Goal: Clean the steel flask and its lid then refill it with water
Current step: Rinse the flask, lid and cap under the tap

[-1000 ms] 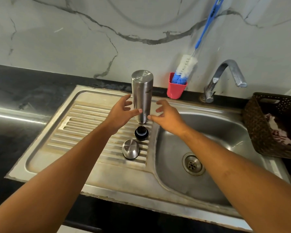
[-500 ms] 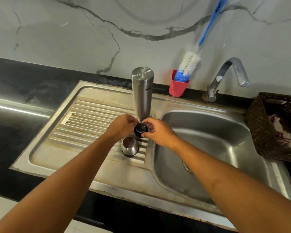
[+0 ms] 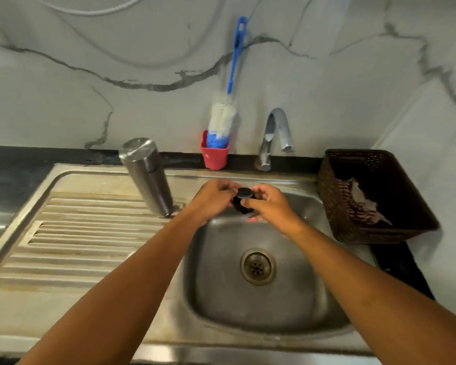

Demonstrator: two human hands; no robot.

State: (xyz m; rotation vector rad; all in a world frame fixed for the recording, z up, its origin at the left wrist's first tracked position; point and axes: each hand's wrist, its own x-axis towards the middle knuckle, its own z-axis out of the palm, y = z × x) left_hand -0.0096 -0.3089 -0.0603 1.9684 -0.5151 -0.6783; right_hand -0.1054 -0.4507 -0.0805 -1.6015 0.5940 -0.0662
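Observation:
The steel flask (image 3: 146,175) stands upside down on the ribbed drainboard (image 3: 84,233), left of the basin. Over the back of the basin, my left hand (image 3: 212,200) and my right hand (image 3: 267,204) both hold the black inner lid (image 3: 244,200) between their fingertips. The steel outer cap is hidden, probably behind my left forearm.
The tap (image 3: 277,135) rises behind the basin (image 3: 258,264). A blue bottle brush (image 3: 225,119) stands in a red cup (image 3: 214,152) against the marble wall. A brown basket (image 3: 374,196) with a cloth sits at the right. Black counter surrounds the sink.
Both hands lifted the black inner lid off the drainboard and carried it right, over the basin. The view shifted right; the flask stays upside down on the drainboard.

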